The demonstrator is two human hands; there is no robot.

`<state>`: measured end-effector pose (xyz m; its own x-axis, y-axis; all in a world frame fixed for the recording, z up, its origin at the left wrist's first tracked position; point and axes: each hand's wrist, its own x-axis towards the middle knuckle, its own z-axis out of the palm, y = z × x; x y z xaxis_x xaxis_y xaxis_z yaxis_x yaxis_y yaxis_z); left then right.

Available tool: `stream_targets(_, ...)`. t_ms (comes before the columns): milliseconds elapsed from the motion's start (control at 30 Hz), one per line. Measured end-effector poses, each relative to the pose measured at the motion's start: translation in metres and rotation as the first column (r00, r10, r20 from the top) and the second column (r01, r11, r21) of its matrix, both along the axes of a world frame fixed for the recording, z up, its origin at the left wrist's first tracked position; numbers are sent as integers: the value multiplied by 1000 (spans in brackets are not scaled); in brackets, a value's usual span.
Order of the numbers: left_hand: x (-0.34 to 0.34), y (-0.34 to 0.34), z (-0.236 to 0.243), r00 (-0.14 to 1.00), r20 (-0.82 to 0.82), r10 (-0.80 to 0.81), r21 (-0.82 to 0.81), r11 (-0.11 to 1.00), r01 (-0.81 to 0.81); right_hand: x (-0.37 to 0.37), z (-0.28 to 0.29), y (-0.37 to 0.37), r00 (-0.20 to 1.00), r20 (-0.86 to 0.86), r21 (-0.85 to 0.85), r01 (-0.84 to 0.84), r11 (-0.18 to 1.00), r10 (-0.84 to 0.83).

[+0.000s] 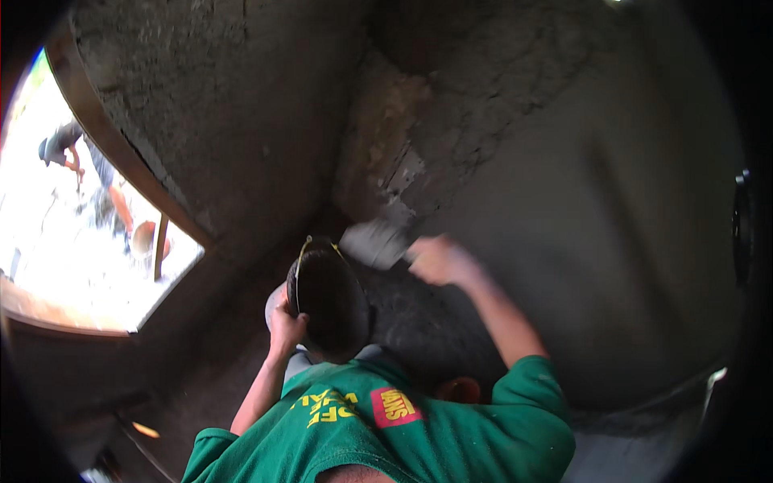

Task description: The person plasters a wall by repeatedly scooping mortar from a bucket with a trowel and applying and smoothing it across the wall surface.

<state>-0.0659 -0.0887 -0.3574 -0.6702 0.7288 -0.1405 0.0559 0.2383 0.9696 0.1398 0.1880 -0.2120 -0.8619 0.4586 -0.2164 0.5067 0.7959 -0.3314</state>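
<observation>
My left hand (287,322) grips the near side of a dark bucket (330,302) with a thin yellowish handle, held tilted at my lower middle. In my right hand (435,259) is a grey mason's trowel (372,241), its blade slightly blurred, just above and right of the bucket's mouth, in front of the wall corner. Beyond the blade, rough grey and brownish patches (403,173) show on the wall. Whether the blade touches the wall I cannot tell.
Rough plaster covers the left wall (225,97); a smoother grey wall (612,225) fills the right. Through a bright wood-framed window (121,161) at left, another person (66,146) bends outside near an orange bucket (145,240). Dark floor (225,378) lies below.
</observation>
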Motion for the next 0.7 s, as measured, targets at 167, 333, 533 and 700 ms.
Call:
stream_targets(167, -17, -30, 4, 979, -93, -184, -83, 981, 177, -65, -182, -153, 981, 185, 183, 15, 983, -50)
stream_targets(333, -46, -47, 34, 861, -356, -363, -82, 930, 358, -77, -134, -225, 997, 69, 103, -39, 994, 32)
stream_targets(533, -54, -50, 50, 771, -458, -442, -321, 891, 320, -75, -187, -192, 984, 180, 97, -24, 995, 6)
stream_targets(700, -51, -56, 47, 804, -349, -482, -419, 848, 326, -62, -268, -232, 919, 236, -57, -311, 949, 316)
